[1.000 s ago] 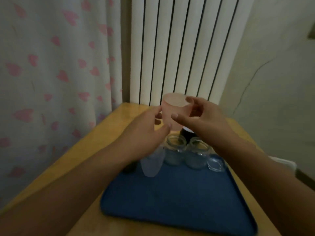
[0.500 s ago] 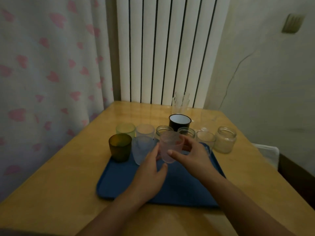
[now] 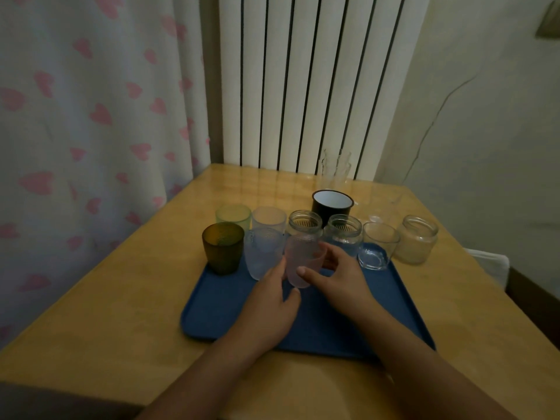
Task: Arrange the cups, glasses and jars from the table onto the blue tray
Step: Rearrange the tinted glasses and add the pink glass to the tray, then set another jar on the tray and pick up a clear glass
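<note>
My right hand (image 3: 339,275) and my left hand (image 3: 272,301) meet around a frosted pink cup (image 3: 303,259) on the blue tray (image 3: 394,301). The right thumb lies across the cup's near face and the right fingers (image 3: 328,256) curl round its far right side, so that hand grasps the cup. The left hand has its fingertips against the cup's lower left wall and its thumb just below the base; whether it bears any load I cannot tell. The cup stands upright, its base at or just above the tray floor; contact cannot be resolved.

Front row on the tray, left to right: dark amber cup (image 3: 223,248) at the far left corner, frosted blue cup (image 3: 263,256) touching the pink cup's left side, then the pink cup itself. Behind these: pale green cup (image 3: 233,215), frosted clear cup (image 3: 269,218), first glass jar (image 3: 305,222), second glass jar (image 3: 345,234), and a clear tumbler (image 3: 378,247) at the tray's far right corner.

Off the tray, on the wooden table (image 3: 121,292): a black enamel mug (image 3: 332,204) with white interior behind the jars, a wide-mouthed jar (image 3: 417,239) just beside the tray's right edge, and stacked clear glasses (image 3: 335,168) near the white radiator (image 3: 309,80). A curtain with pink hearts (image 3: 91,116) hangs at left
</note>
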